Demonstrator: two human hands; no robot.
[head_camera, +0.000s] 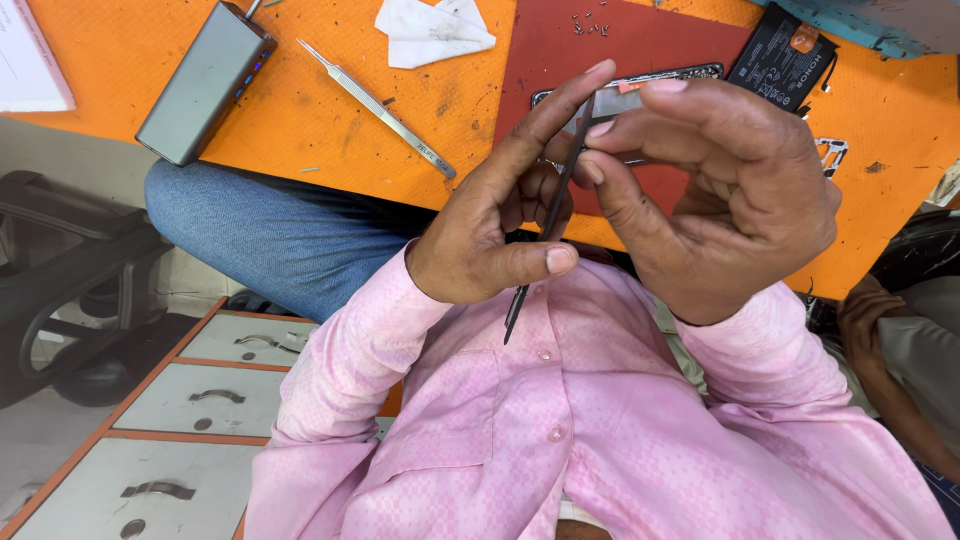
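2 hands meet above an orange table (300, 110). The left hand (505, 215) is curled around a thin dark tool (545, 235), thumb pressed beside it. The right hand (725, 195) pinches the tool's upper end with its fingertips. Behind both hands lies an opened phone (625, 95); metal tweezers (380, 108) rest left of them.

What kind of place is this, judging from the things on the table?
Probably a phone repair bench. On the orange table lie metal tweezers, a loose phone battery, an opened phone and tiny screws. Both hands hold a thin dark tool.
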